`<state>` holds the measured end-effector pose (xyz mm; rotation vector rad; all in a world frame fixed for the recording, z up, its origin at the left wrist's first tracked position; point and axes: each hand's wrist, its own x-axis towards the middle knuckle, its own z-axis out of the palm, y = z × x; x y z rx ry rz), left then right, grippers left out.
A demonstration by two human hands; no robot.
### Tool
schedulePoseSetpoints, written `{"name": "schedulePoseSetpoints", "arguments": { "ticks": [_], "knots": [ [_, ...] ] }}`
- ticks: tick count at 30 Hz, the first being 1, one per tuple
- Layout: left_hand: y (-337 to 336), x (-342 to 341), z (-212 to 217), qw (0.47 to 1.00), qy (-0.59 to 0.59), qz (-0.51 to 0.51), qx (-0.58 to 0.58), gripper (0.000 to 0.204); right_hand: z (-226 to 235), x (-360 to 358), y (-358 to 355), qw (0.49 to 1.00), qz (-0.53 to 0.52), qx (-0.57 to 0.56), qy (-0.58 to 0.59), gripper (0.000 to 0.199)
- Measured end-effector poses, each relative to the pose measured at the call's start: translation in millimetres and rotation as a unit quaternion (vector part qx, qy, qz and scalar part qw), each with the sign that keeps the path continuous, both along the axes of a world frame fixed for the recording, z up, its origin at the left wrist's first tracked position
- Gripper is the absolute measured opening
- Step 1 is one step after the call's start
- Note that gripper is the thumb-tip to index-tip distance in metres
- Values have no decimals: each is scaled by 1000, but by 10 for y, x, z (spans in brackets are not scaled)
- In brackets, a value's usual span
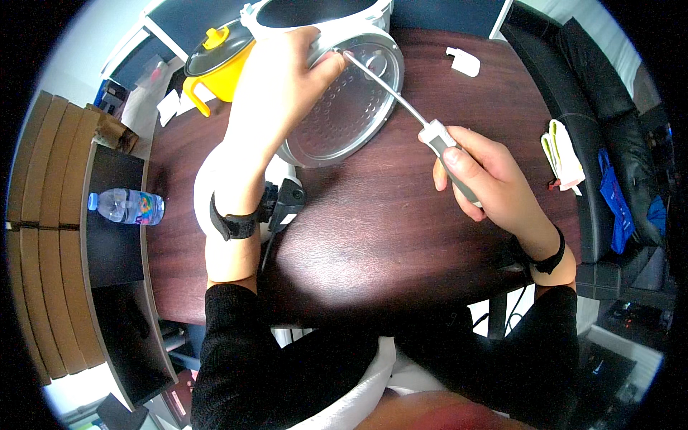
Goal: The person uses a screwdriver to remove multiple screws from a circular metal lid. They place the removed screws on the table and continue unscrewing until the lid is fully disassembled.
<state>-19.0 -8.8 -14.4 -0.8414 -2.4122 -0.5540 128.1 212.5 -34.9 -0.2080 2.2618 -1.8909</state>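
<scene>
My left hand (283, 89) is closed on the upper edge of a round lid (351, 118) with a grey, dimpled inner plate. The lid is tilted in front of a white, pot-like appliance (385, 16) with a dark round opening. In my right hand (487, 168) is a screwdriver (393, 93) with a grey and white handle. Its long metal shaft slants up to the left, and the tip meets the lid's upper rim beside my left thumb. Whether it sits in a screw is too small to tell. Under my left forearm shows a white rounded part (206, 183).
A yellow pot (229, 77) with a dark lid stands left of the appliance. On the brown table (358, 236) lie a small white piece (466, 63) and a folded cloth (565, 158). A water bottle (129, 206) lies at the left edge. A black sofa (559, 86) borders the right.
</scene>
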Motion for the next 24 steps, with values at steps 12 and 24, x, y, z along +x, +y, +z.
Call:
{"name": "schedulePoseSetpoints", "arguments": {
  "ticks": [12, 24],
  "knots": [
    [39, 37, -29, 998, 38, -43, 0, 39, 71, -14, 149, 803, -163, 421, 388, 34],
    [22, 6, -32, 999, 30, -36, 19, 45, 234, 46, 267, 967, -164, 128, 146, 25]
  ]
}}
